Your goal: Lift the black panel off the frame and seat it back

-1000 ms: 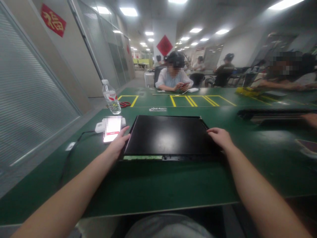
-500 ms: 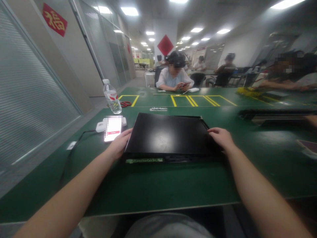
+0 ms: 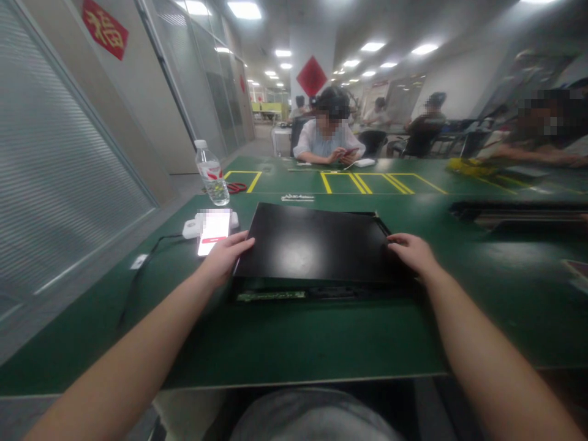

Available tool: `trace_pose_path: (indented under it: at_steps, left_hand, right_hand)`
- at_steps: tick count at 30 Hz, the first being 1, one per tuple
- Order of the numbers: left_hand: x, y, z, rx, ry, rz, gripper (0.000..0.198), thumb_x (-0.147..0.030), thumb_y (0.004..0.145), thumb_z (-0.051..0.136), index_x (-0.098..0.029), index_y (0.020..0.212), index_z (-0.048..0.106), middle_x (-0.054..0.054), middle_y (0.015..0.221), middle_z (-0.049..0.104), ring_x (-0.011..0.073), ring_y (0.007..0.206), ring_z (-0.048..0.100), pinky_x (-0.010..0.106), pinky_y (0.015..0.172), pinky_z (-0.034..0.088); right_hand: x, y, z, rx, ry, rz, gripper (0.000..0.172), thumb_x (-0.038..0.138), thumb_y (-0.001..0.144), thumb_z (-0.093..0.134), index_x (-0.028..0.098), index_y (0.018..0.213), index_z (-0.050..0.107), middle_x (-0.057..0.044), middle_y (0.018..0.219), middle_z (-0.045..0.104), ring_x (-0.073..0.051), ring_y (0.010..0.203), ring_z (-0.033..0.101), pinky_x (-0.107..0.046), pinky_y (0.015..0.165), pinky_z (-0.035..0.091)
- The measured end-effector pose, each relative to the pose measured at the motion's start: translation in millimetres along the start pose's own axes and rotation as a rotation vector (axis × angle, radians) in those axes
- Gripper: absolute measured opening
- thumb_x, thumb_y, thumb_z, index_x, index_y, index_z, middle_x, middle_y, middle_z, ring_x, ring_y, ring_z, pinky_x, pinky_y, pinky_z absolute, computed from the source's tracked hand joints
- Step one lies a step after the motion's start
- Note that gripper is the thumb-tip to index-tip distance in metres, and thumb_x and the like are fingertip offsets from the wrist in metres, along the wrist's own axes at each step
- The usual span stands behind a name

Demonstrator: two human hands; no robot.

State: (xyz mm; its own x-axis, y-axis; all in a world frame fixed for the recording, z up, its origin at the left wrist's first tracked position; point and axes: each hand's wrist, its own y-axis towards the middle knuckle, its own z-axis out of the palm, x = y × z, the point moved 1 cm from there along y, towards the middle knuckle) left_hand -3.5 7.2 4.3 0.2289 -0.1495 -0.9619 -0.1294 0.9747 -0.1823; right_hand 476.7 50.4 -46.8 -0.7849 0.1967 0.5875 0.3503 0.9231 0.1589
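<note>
I am working at the green tabletop [image 3: 321,349], to the right of a clear plastic, white-capped water bottle [image 3: 212,180] and nearer my body. My left hand [image 3: 224,257] is clamping fingers and thumb on the left edge of a thin, glossy black rectangular panel [image 3: 316,242] — tilted, left side raised, over a shallow black frame [image 3: 331,294]. My right hand [image 3: 413,252] is touching the right edge; whether its fingers are gripping or only resting, I cannot tell. I judge this step as handling the panel's left side; the next move seems to be calling for even support. The panel is reflecting pale light, and a narrow green circuit strip [image 3: 271,296] is showing beneath its near edge.
</note>
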Motion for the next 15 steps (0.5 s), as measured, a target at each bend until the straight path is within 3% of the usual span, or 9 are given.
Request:
trace_pose_path:
  at_steps: [7,12,15]
  left_hand:
    - [-1.7,-4.8,2.4,0.048,-0.029,0.123,0.043,-0.019,0.065,0.094,-0.017,0.107,0.087,0.012,0.105,0.089,0.0345,0.106,0.084,0.039,0.089,0.069]
    - [-1.9,-6.3,5.3,0.078,-0.060,0.203,0.048,-0.025,0.059,0.098,-0.018,0.105,0.088,0.010,0.106,0.089,0.0362,0.109,0.083,0.044,0.095,0.068]
    - [-0.5,-5.5,3.5,0.070,-0.058,0.241,0.049,-0.028,0.061,0.098,-0.019,0.108,0.087,0.009,0.108,0.089,0.0363,0.111,0.082,0.046,0.100,0.066]
  right_hand:
    - [4.0,0.6,-2.5,-0.027,0.082,0.083,0.041,0.033,0.079,0.076,0.021,0.117,0.083,-0.012,0.111,0.081,-0.028,0.098,0.073,-0.041,0.095,0.056]
    - [5.4,-1.7,-6.1,-0.076,0.269,0.170,0.017,0.036,0.077,0.076,0.022,0.087,0.081,-0.012,0.097,0.081,-0.030,0.098,0.073,-0.042,0.093,0.056]
    - [4.3,-2.1,-6.1,-0.089,0.492,0.248,0.014,0.037,0.071,0.078,0.023,0.074,0.076,-0.009,0.084,0.079,-0.028,0.090,0.073,-0.039,0.084,0.055]
